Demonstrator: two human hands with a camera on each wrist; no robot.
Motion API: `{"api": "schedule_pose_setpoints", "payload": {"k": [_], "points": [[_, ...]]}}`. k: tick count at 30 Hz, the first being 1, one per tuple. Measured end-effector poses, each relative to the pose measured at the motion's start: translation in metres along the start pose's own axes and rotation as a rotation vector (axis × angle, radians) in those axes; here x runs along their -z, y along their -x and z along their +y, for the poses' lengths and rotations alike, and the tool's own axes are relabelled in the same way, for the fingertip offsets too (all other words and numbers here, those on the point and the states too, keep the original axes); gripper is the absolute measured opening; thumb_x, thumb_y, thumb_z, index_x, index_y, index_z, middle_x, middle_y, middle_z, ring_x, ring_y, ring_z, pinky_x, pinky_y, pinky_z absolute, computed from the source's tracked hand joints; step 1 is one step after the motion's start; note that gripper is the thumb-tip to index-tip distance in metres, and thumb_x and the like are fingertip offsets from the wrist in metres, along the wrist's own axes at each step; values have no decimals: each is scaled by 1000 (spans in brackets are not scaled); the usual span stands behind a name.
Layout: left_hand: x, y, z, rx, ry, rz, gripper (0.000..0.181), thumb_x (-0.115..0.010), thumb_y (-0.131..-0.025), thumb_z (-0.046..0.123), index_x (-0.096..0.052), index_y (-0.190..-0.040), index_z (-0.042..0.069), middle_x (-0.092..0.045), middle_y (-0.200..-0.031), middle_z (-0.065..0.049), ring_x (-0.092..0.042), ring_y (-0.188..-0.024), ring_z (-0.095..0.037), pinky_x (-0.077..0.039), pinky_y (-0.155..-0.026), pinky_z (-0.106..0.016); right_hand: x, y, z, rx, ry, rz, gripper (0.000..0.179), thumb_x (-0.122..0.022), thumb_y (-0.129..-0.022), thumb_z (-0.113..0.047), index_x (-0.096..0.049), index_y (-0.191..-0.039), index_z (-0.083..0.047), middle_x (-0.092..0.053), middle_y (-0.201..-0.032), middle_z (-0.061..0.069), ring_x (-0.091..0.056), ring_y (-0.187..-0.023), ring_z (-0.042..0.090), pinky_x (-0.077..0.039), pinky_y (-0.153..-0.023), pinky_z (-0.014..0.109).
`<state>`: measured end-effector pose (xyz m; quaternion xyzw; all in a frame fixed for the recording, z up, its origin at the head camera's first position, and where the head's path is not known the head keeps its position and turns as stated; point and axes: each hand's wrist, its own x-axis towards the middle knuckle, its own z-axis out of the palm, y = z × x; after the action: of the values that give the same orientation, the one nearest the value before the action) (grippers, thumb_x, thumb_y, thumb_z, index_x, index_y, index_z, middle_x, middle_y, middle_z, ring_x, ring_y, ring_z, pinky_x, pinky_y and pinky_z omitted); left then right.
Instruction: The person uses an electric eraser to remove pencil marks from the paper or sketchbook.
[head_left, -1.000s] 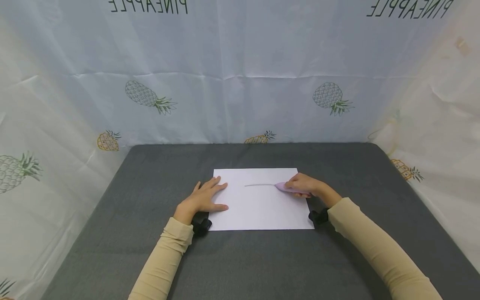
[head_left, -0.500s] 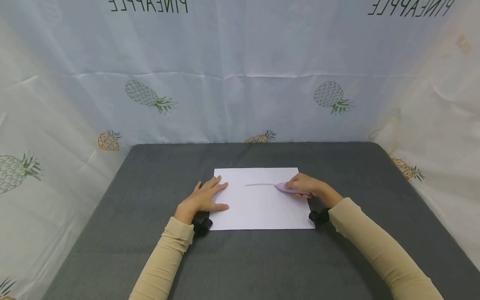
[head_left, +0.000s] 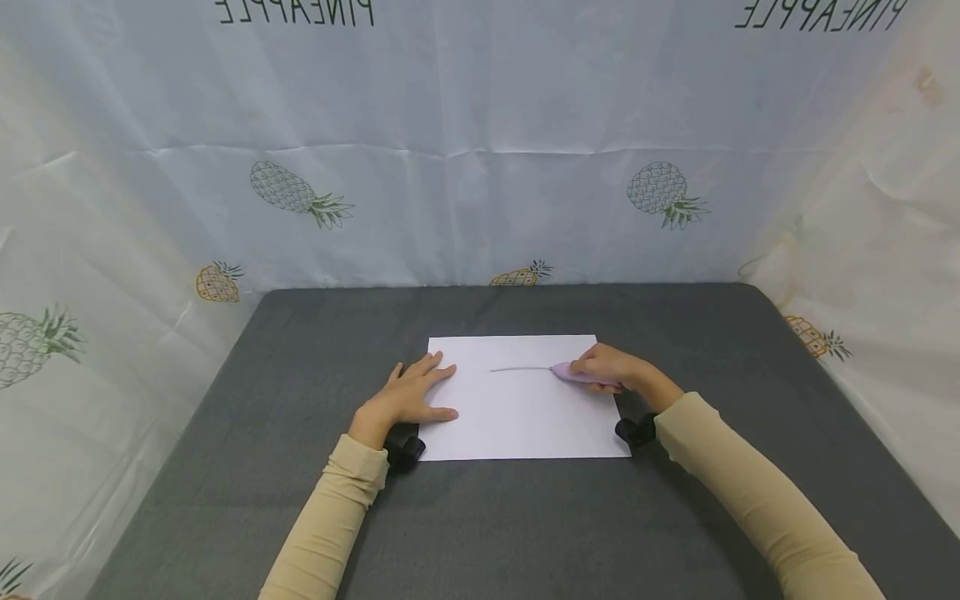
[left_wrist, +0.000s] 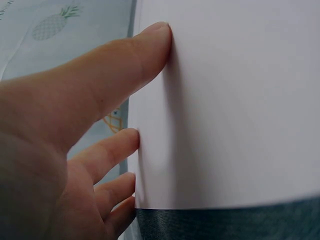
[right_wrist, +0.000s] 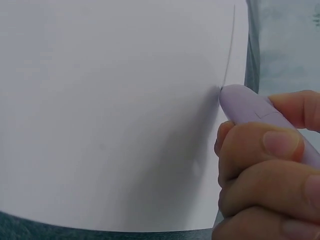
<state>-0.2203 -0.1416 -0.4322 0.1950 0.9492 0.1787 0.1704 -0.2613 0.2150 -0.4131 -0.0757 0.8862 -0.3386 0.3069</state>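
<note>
A white sheet of paper [head_left: 517, 417] lies on the dark grey table. My left hand [head_left: 408, 396] rests on its left edge with fingers spread, and the thumb [left_wrist: 150, 47] presses on the sheet in the left wrist view. On the other side, my right hand [head_left: 611, 368] grips a lavender utility knife [right_wrist: 255, 107] with a smooth, rounded body. Its tip touches the paper in the upper right part; any blade is too small to make out. From the tip a thin, slightly curved line [head_left: 517, 368], which looks like a slit, runs left across the sheet.
The dark grey table [head_left: 480, 525] stretches around the paper on all sides. Behind it hangs a pale curtain [head_left: 480, 100] printed with pineapples. A black wrist device [head_left: 405, 452] sits beside the left wrist, and another black device [head_left: 636, 432] beside the right.
Almost nothing differs. The right hand and the knife stay at the right end of the line, with only a very slight shift. The left hand keeps its place on the paper.
</note>
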Motion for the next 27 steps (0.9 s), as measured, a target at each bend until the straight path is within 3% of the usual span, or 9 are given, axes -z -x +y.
{"api": "schedule_pose_setpoints", "payload": {"k": [6, 15, 27], "points": [[0, 0, 0, -1, -7, 1, 81, -67, -85, 50, -34, -151, 18, -16, -164, -12, -14, -153, -33, -4, -119, -66, -1, 3, -4, -11, 3, -20, 33, -49, -96, -28, -65, -91, 1, -45, -50, -4, -34, -37, 5, -32, -38, 18], [-1, 0, -2, -7, -7, 4, 81, -67, -85, 51, -34, -151, 18, -17, -164, -12, -15, -153, -32, -4, -119, -66, 1, 2, -2, -12, -7, -12, 36, -48, -97, -29, -64, -105, 2, -45, -52, -4, -35, -38, 5, -34, -40, 18], [-1, 0, -1, -14, -7, 9, 80, -67, -85, 50, -34, -151, 18, -17, -164, -12, -15, -153, -33, -4, -119, -66, 1, 3, -4, -21, -16, -16, 35, -49, -96, -28, -64, -105, 2, -45, -52, -4, -35, -38, 5, -33, -39, 17]]}}
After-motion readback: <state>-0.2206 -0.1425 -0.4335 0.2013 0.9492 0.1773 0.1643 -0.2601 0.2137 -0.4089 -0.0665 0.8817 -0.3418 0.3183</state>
